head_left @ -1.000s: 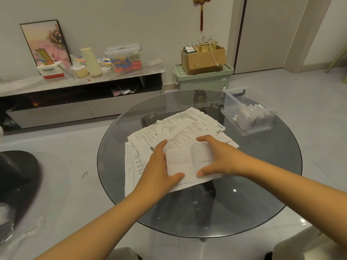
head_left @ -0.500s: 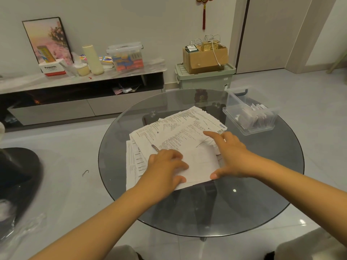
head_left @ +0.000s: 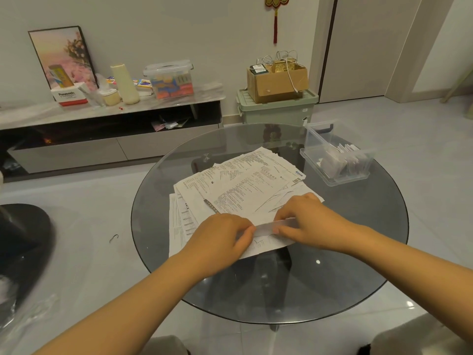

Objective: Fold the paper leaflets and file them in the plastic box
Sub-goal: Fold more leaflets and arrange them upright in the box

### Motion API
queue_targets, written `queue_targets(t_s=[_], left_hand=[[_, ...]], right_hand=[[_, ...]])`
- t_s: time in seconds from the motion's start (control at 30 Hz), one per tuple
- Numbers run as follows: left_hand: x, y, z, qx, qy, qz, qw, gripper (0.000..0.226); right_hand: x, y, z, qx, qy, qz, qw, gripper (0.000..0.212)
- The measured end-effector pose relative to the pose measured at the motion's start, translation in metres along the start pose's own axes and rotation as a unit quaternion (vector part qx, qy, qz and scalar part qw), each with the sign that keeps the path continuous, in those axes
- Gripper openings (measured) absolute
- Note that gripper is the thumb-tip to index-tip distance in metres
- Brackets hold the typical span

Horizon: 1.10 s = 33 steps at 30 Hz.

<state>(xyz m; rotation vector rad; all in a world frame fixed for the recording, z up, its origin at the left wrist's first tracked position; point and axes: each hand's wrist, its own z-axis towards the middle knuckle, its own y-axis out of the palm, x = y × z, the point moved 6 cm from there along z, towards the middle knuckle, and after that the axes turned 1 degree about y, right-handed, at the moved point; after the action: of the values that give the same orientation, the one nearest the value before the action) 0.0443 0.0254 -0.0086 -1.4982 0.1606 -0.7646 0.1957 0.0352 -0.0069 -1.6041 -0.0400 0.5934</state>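
Leaflet (head_left: 266,230) front and centre, folded down to a narrow strip and lifted just off the pile near the bench's (head_left: 358,265) near edge. Left hand (head_left: 225,239) has the strip's left end, fingers curled in tight around it, a closed grip with the paper pinched inside. Right hand (head_left: 307,221) takes the other end, thumb and fingertips nipped together on the strip, knuckles up, that grip closed on paper too. The strip runs nearly level between the two hands, its right end tilted a touch higher.

Underneath lies the loose pile of leaflets (head_left: 243,185), unfolded printed sheets fanned out across the middle of the round glass bench, a few poking out toward the left edge. One sheet sits directly below the hands, its near corner sticking out toward the person. What looks like a pen (head_left: 211,206) lies on the pile, just beyond the left hand.

Over at the right edge, towards the far side, sits the clear plastic box (head_left: 317,139), well apart from the hands. Folded leaflets (head_left: 340,162) stand on edge inside it, packed towards its near end.

Beyond the bench on the floor, a green storage bin (head_left: 276,111) carries an open cardboard box (head_left: 276,83) with cables spilling out. Along the wall, a low cabinet (head_left: 102,144) holds a framed picture (head_left: 61,49), a cream bottle (head_left: 125,83) and a lidded clear container (head_left: 170,78).
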Motion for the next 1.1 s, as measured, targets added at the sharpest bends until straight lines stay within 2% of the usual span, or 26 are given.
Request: queue_targets(t_s=[0.1,0.17,0.27,0.43,0.57,0.73,0.83,0.97,1.1], left_hand=[[-0.002,-0.001,-0.001,0.031,-0.033,-0.038,0.998,0.021],[-0.005,0.002,0.000,0.033,-0.049,-0.051,0.997,0.023],[-0.009,0.009,0.004,0.021,-0.049,-0.042,0.998,0.039],[-0.015,0.015,0.009,0.014,-0.064,-0.026,0.998,0.048],[-0.021,0.019,0.012,0.008,-0.083,-0.011,0.996,0.049],[-0.024,0.014,0.012,0.032,-0.094,0.001,0.995,0.051],[-0.022,0.012,0.011,0.038,-0.074,0.000,0.997,0.045],[-0.013,0.017,0.009,0.025,-0.001,0.015,1.000,0.041],[-0.006,0.019,0.008,0.019,0.032,0.036,0.999,0.036]], right_hand=[[0.002,-0.001,0.000,0.009,0.025,0.032,0.999,0.013],[0.002,0.001,-0.001,0.015,0.037,0.052,0.998,0.008],[0.006,0.006,0.003,0.029,0.068,0.069,0.995,0.025],[0.008,0.013,0.007,0.039,0.091,0.018,0.995,0.053],[0.010,0.016,0.008,0.019,0.106,-0.010,0.994,0.059],[0.011,0.017,0.010,-0.030,0.109,-0.068,0.991,0.056],[0.016,0.011,0.009,-0.036,0.112,-0.073,0.990,0.056],[0.020,0.005,0.009,-0.050,0.112,-0.058,0.991,0.059],[0.017,0.002,0.005,-0.057,0.096,-0.035,0.993,0.050]])
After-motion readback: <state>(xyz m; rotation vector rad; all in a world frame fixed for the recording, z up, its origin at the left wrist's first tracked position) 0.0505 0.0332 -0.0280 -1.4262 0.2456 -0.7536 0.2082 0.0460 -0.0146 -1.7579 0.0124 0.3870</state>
